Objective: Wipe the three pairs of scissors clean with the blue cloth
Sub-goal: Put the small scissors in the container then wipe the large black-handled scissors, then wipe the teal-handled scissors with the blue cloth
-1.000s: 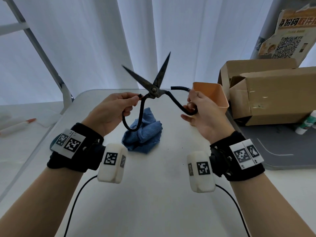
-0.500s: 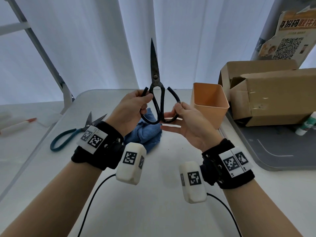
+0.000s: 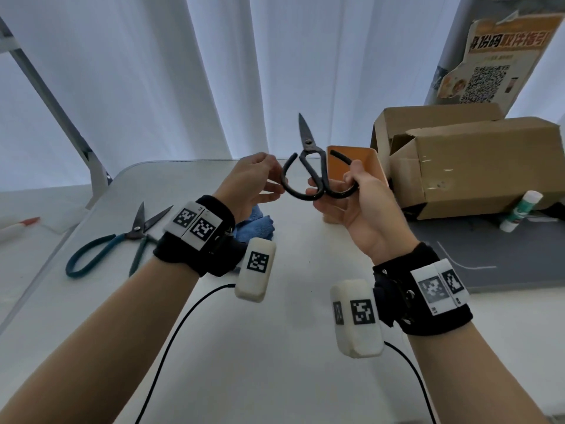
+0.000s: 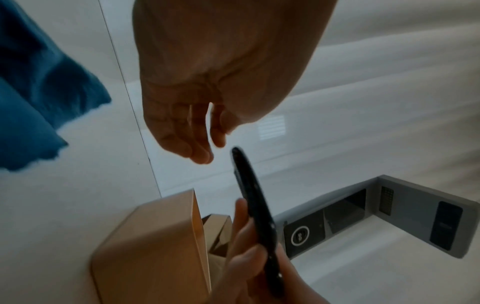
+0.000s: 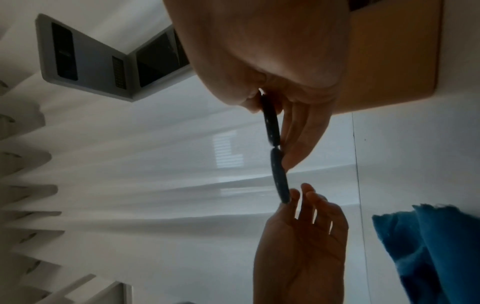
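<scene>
Black scissors stand upright in the air with the blades closed and pointing up. My right hand grips their right handle loop, in front of the orange cup. My left hand hovers just left of the other loop with relaxed fingers; in the left wrist view its fingers are clear of the black handle. The blue cloth lies crumpled on the table under my left wrist. Teal-handled scissors lie half open at the table's left. A third pair is not in view.
Cardboard boxes stand at the right behind the cup, with a glue stick leaning on a grey mat. The white table extends toward me. A metal frame leg rises at the back left.
The scissors' blades went from spread to closed. The scissors then moved right toward the orange cup in my right hand, and my left hand released its handle loop.
</scene>
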`<action>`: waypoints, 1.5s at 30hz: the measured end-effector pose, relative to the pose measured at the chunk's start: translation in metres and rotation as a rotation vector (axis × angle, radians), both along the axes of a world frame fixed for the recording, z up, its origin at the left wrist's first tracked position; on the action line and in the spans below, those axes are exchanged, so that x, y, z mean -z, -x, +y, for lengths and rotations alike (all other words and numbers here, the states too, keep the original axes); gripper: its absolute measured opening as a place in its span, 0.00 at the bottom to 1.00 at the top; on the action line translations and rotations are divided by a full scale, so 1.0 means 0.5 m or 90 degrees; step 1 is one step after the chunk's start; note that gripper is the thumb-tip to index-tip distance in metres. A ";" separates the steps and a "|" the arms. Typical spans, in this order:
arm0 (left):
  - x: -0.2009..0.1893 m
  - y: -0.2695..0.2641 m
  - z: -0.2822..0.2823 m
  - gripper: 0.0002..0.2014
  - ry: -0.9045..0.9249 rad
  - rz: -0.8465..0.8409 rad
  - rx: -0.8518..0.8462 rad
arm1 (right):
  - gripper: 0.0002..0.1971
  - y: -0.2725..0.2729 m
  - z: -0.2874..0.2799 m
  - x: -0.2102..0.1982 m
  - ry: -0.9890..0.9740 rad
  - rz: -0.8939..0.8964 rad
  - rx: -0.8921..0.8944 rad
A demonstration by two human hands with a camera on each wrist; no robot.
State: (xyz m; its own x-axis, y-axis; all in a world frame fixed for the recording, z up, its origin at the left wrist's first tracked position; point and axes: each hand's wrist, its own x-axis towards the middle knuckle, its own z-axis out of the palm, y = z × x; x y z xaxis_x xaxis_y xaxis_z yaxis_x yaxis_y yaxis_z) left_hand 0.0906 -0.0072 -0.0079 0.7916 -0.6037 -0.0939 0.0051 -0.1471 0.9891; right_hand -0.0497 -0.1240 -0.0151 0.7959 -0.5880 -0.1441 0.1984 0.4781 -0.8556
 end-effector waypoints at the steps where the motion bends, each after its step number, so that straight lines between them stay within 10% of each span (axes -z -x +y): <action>1: -0.002 0.005 -0.013 0.15 -0.005 -0.001 0.010 | 0.17 0.007 -0.011 -0.001 -0.018 -0.005 0.023; 37: 0.014 0.042 -0.057 0.15 -0.095 0.007 0.182 | 0.23 0.018 -0.074 0.026 -0.102 0.104 0.103; 45: -0.008 -0.005 0.038 0.16 -0.143 -0.022 0.129 | 0.07 -0.039 0.030 0.025 -0.049 0.161 -0.058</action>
